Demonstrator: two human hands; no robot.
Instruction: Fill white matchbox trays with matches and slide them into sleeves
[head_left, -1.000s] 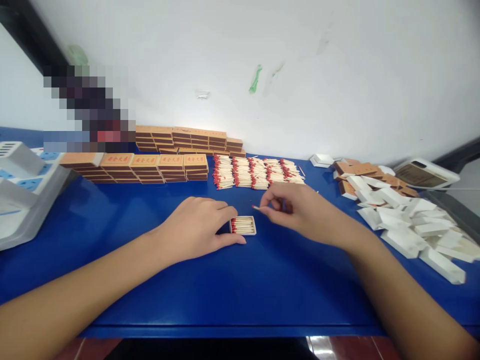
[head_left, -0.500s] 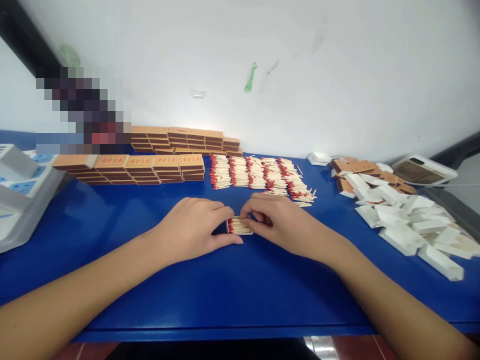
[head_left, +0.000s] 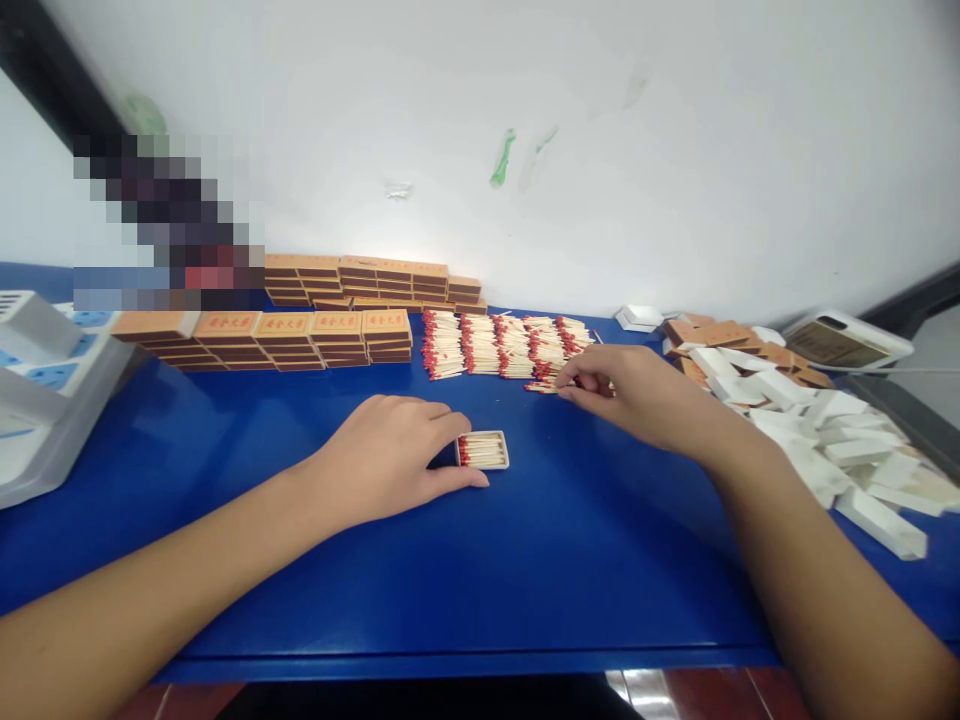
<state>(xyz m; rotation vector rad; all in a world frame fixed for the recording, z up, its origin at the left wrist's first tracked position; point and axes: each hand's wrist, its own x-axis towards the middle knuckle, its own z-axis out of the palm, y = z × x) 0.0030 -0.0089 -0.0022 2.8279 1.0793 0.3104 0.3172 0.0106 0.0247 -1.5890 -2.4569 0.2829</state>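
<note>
A small white matchbox tray (head_left: 507, 452) lies on the blue table, filled with red-headed matches (head_left: 484, 450). My left hand (head_left: 397, 450) rests around its left end, thumb along the near side and fingers at the far side. Beyond and to the right, my right hand (head_left: 637, 395) is at the near edge of the loose match piles (head_left: 480, 346). Its thumb and forefinger are pinched on matches there, and the palm covers part of the rightmost pile.
Stacked orange matchboxes (head_left: 285, 340) line the back left. White empty trays (head_left: 817, 425) and loose orange sleeves (head_left: 724, 335) are heaped at the right, near a phone-like white object (head_left: 851, 338). A grey-white plastic rack (head_left: 45, 400) stands at the left edge. A white wall (head_left: 675, 150) closes off the back.
My right hand has left the matchbox tray and moved right and away from me to the match piles. The left hand stays at the tray, whose matches are now uncovered.
</note>
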